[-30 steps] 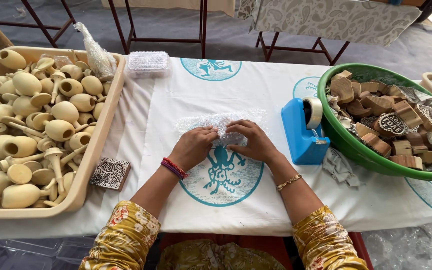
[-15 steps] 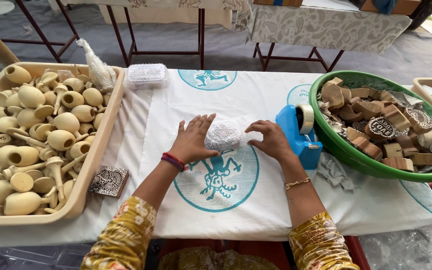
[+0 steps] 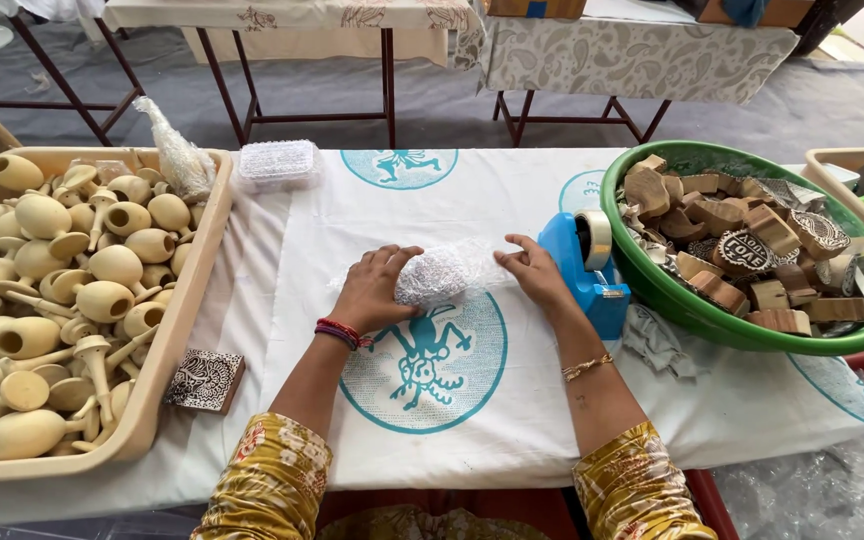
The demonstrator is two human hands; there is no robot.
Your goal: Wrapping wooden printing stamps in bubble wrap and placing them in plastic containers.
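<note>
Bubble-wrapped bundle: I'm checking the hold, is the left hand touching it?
Touching. The head view shows the left hand curled over the bubble-wrapped bundle, no gap.

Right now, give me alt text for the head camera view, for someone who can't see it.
A person's left hand and right hand press on a bubble-wrapped bundle on a white cloth-covered table. A beige tray of pale wooden cups sits left; a blue tape dispenser and green basin of carved wooden blocks sit right.

item: bubble-wrap bundle (image 3: 439, 274), clear, whitish, rolled into lumpy oblong
pose: lying flat, long axis left-right
location: on white printed cloth (image 3: 512, 400), at top edge of teal round print (image 3: 422, 362)
</note>
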